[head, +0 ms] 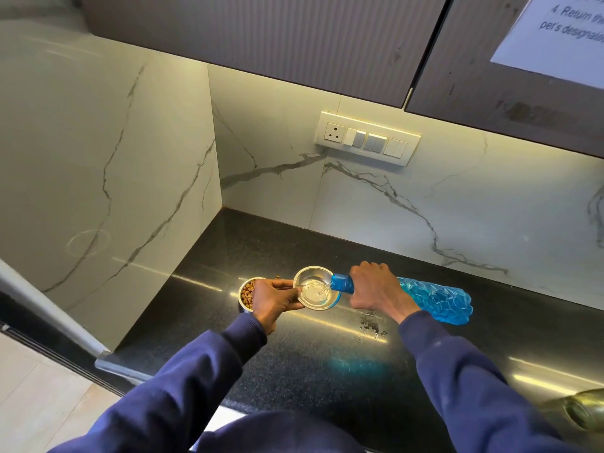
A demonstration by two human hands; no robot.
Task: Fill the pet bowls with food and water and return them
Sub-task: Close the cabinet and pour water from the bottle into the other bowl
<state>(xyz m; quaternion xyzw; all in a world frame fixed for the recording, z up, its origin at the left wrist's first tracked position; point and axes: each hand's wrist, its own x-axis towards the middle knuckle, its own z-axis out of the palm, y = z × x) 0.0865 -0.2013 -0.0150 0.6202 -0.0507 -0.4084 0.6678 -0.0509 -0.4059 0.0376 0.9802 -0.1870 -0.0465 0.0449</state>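
**Head camera looks down on bench corner**

One wide-angle view, worn on the person's head, faces forward and down at the bench, near enough that the left hand and right hand sit just below centre. The wall fills the middle; cabinets cross the top.

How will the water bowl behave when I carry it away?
The water bowl looks like smooth polished steel, so probably stiff but slippery, more so with spilled drops on the counter. It is shallow and open, so the water will likely slosh out if tilted.
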